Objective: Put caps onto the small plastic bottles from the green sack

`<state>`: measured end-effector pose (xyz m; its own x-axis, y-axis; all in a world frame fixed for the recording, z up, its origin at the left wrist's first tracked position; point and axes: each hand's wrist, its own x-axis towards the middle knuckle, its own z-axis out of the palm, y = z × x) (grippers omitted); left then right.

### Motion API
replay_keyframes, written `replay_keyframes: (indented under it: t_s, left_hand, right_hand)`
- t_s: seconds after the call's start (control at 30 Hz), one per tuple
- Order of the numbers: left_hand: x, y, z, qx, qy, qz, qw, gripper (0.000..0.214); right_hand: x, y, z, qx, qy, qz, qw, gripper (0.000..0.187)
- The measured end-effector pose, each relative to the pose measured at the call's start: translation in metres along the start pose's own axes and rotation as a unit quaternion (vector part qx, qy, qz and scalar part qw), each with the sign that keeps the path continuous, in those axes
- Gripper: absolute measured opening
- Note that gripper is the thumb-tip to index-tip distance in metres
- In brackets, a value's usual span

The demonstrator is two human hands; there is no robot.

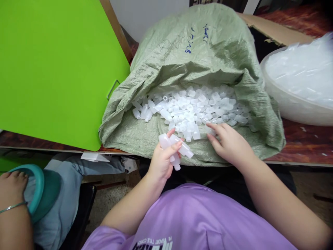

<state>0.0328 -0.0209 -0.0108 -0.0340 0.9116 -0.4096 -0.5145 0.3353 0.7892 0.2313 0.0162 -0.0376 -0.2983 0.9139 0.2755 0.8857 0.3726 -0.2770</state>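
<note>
My left hand (pixel 166 156) is closed around a few small translucent white plastic bottles (pixel 182 146), their narrow necks pointing down and to the right. It is just in front of the mouth of a large pale green woven sack (pixel 187 59), which lies on its side on the table. A heap of similar white bottles (pixel 203 106) spills from the sack's opening. My right hand (pixel 229 142) hovers at the front right edge of that heap, fingers apart. Its fingertips are close to the bottles, and I see nothing held in it.
A white tub (pixel 299 100) piled with clear plastic pieces stands at the right, by a cardboard box (pixel 278 29). A bright green board (pixel 52 66) covers the left. Below it, another person's hand (pixel 11 187) reaches into a teal bucket (pixel 39 198).
</note>
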Motion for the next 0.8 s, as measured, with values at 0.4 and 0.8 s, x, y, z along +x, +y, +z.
replay_keyframes:
  t_s: [0.4,0.8]
  left_hand:
    - [0.005,-0.009,0.001,-0.027,-0.017,-0.023,0.999,0.032]
    - [0.004,-0.009,-0.001,-0.074,0.011,-0.107,0.991,0.029]
  right_hand:
    - [-0.01,-0.004,-0.003,0.284,0.096,0.067,0.952,0.035]
    - [-0.023,-0.027,-0.01,0.234,0.075,-0.214,0.945,0.04]
